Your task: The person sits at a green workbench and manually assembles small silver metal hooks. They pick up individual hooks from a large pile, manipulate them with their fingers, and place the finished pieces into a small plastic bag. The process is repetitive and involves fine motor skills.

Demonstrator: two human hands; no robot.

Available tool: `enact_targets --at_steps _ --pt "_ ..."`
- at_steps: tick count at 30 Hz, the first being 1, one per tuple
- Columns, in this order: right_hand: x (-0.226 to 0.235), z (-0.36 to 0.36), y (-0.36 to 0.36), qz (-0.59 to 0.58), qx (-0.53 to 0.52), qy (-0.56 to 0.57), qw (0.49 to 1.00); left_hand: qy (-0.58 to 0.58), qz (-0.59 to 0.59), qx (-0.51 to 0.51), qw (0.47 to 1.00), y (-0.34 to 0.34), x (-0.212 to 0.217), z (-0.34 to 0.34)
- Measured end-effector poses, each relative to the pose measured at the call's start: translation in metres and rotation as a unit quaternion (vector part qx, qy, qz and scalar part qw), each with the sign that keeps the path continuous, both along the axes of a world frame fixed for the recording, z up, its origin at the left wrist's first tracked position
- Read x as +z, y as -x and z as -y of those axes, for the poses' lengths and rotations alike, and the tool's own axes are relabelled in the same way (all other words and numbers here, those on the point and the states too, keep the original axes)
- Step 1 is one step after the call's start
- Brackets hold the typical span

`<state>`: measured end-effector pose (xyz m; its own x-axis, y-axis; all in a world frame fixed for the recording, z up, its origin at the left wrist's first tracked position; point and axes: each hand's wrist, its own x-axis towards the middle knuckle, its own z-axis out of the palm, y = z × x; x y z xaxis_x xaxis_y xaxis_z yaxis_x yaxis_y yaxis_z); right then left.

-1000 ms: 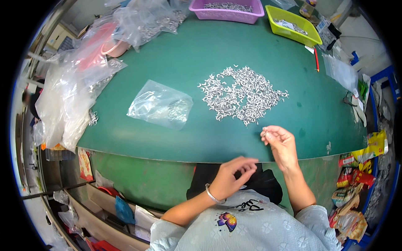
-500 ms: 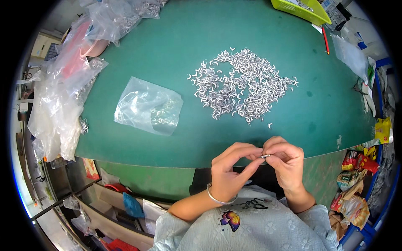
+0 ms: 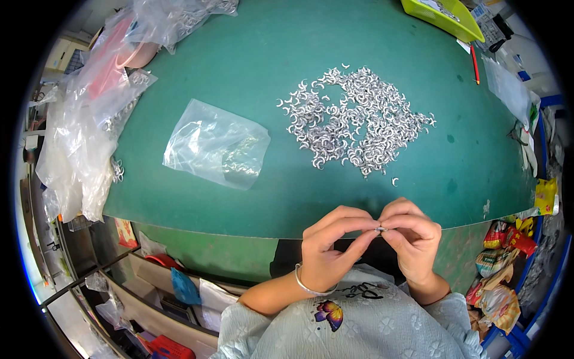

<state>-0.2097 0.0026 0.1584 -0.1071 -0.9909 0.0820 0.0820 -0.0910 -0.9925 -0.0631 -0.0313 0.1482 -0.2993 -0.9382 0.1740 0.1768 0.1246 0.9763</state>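
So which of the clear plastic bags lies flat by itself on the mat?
The small bag left of the clip pile, alone on the green mat. The other bags are crumpled in a heap at the mat's left edge.

Clear flat bag (image 3: 216, 145) on green table (image 3: 287, 54); crumpled clear bags (image 3: 84, 125) piled at left; red, yellow snack packets (image 3: 508, 263) lower right.

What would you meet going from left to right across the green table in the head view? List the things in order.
Heap of clear plastic bags → flat clear bag → pile of small silver metal pieces → red pen → yellow packet.
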Motion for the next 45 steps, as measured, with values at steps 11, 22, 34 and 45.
enact_targets --at_steps 11,22,34,45 --pt "-0.0004 -0.0024 -0.0029 0.013 -0.018 0.007 1.000 -0.056 -0.056 -0.031 0.996 -0.0008 -0.0023 -0.0036" --pt "0.0021 -0.0041 -0.0054 0.011 -0.026 0.021 0.999 -0.080 -0.082 -0.054 0.992 0.0007 -0.0017 -0.0062" --pt "0.0045 -0.0059 -0.0062 -0.025 -0.033 0.034 0.999 -0.112 -0.128 -0.070 0.983 0.0011 -0.0010 -0.0085" --pt "0.0071 -0.0078 -0.0070 -0.049 -0.042 0.050 0.997 -0.094 -0.128 -0.065 0.985 0.0010 -0.0013 -0.0094"
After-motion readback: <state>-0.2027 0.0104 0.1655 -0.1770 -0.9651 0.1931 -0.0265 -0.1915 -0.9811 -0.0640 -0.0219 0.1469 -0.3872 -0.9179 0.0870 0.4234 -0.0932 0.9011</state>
